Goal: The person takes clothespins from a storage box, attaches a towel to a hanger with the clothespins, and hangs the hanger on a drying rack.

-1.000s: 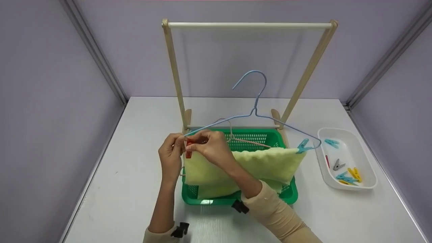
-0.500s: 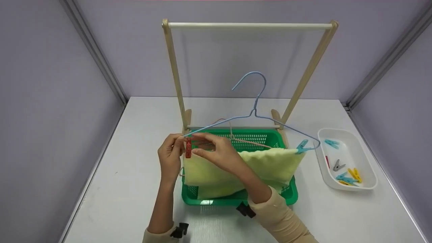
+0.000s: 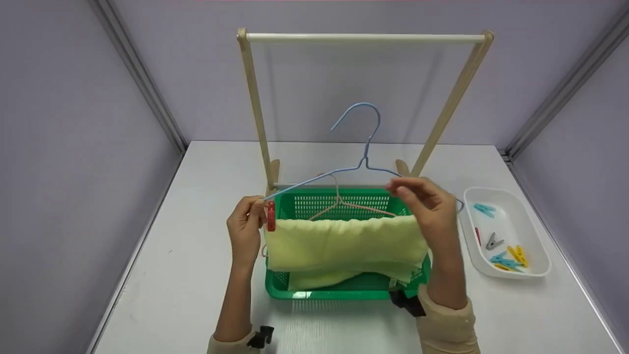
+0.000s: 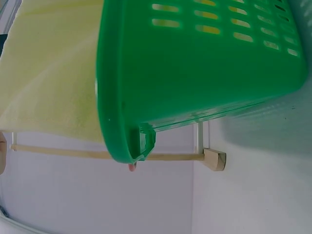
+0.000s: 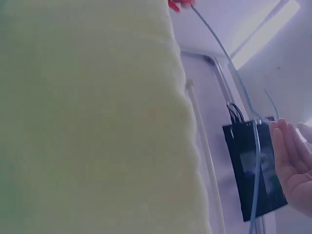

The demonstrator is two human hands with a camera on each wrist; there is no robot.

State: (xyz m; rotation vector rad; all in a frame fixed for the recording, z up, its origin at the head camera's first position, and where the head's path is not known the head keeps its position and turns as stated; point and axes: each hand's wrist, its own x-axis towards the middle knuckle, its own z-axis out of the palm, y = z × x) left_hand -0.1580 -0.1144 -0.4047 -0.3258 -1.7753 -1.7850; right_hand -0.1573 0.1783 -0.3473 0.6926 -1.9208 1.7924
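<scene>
My left hand (image 3: 244, 223) pinches the left end of a blue wire hanger (image 3: 314, 178), its hook upward. A red clothespin (image 3: 271, 216) beside those fingertips clips a pale yellow towel (image 3: 344, 246) to the hanger's lower left. The towel hangs folded over the green basket. In front of the hanger's right arm is my right hand (image 3: 430, 209), fingers loosely bent with nothing between them. It covers the towel's upper right corner and the light blue clothespin there. In the right wrist view, the right hand (image 5: 295, 168) appears beside the hanger wire (image 5: 257, 180).
Under the towel stands a green basket (image 3: 344, 295) with a pink hanger (image 3: 338, 199) in it. A wooden rack with a white bar (image 3: 363, 37) rises behind. On the right, a white tray (image 3: 533, 228) contains several clothespins (image 3: 505, 260).
My right hand has let go of the red clothespin and moved right, to the hanger's other side. The left hand keeps its hold; the hanger has shifted slightly left.
</scene>
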